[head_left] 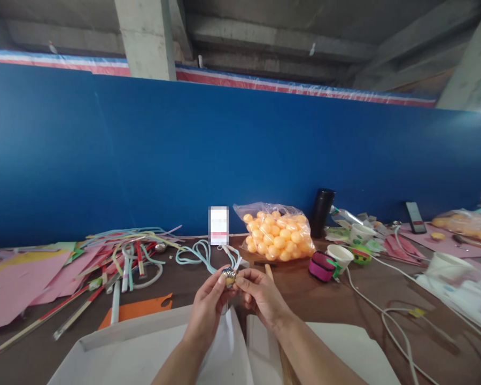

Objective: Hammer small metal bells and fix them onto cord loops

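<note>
A brown table [300, 291] ran along a blue partition [224, 144] beneath concrete beams [280, 40]. Left to right: one orange sheet [138, 309]; the left hand [208, 300], fingers closed around one silver ball [229, 276] above the table's middle; the right hand [262, 294], fingertips pinched on the ball's right edge; one bag [256, 207] of orange balls [278, 235]; one black bottle [323, 211]; a second bag [467, 215].

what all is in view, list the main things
shiny round metallic ball: 1, silver, front centre
clear plastic bag of round balls: 1, orange inside, centre back
black cylindrical bottle: 1, black, right of bag
white round cups: several, white, right
pink paper sheets: several, pink, left
thin multicoloured tubes: many, mixed, left
brown table: 1, brown, underneath
blue flat partition: 1, blue, behind
left hand: 1, bare, ball in grip
right hand: 1, bare, at ball
</note>
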Tool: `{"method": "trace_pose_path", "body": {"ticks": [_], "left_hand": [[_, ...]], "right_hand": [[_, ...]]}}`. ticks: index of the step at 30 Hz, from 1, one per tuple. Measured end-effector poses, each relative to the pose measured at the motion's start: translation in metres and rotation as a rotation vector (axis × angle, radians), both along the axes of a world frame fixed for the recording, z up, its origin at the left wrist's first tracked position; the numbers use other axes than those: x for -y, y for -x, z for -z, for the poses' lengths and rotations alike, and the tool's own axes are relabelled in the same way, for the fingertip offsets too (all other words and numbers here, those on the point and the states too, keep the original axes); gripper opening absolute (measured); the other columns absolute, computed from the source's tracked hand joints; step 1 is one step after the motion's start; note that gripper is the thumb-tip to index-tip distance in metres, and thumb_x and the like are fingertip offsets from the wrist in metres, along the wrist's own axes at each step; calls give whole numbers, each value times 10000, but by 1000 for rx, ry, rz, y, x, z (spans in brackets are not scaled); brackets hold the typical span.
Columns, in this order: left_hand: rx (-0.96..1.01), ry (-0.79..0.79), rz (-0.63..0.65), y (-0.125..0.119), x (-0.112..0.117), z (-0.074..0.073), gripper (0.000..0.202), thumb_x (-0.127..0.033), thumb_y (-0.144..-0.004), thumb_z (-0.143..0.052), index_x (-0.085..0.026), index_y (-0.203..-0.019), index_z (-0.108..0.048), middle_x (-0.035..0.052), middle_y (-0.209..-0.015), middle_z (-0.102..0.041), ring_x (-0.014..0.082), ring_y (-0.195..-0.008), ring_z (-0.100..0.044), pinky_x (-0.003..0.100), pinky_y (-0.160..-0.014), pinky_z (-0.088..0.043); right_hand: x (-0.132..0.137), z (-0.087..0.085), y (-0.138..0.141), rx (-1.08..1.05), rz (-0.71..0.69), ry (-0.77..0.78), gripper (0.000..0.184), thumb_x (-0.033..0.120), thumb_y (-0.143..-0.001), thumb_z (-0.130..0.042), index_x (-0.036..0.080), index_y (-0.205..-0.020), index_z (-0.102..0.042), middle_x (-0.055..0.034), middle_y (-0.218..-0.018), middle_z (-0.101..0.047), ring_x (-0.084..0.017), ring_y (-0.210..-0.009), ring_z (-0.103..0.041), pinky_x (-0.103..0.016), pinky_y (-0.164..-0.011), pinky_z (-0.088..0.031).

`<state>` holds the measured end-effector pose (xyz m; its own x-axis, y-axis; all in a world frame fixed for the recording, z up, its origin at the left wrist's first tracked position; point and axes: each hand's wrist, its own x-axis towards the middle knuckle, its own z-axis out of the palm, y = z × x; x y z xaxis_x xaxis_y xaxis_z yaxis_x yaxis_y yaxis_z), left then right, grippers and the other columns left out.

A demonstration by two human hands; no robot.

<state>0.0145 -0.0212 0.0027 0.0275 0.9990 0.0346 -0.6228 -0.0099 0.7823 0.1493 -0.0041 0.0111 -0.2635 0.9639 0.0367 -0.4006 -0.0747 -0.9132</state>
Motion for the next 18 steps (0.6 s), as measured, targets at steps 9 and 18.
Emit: {"method": "trace_pose_path", "body": {"ticks": [9,18], "left_hand": [[-14,-4,-14,0,1,0,394,-303,-718,-683,-169,-1087,-653,96,-1002,-679,125,-738,-628,247,-743,-495],[-24,-2,-5,-1,1,-4,361,-301,-730,-674,-166,-1064,-658,88,-971,-683,118,-726,-623,235,-732,-486]], "right_hand": [[-2,3,-1,-14,-15,24,231,341,-677,-744,150,-751,-635,15,-628,-627,-14,-373,-349,-145,-353,-242],[0,-4,-2,-97,-61,94,214,292,-655,-769,142,-735,-639,14,-630,-628,-2,-378,-335,-140,-350,-199]]}}
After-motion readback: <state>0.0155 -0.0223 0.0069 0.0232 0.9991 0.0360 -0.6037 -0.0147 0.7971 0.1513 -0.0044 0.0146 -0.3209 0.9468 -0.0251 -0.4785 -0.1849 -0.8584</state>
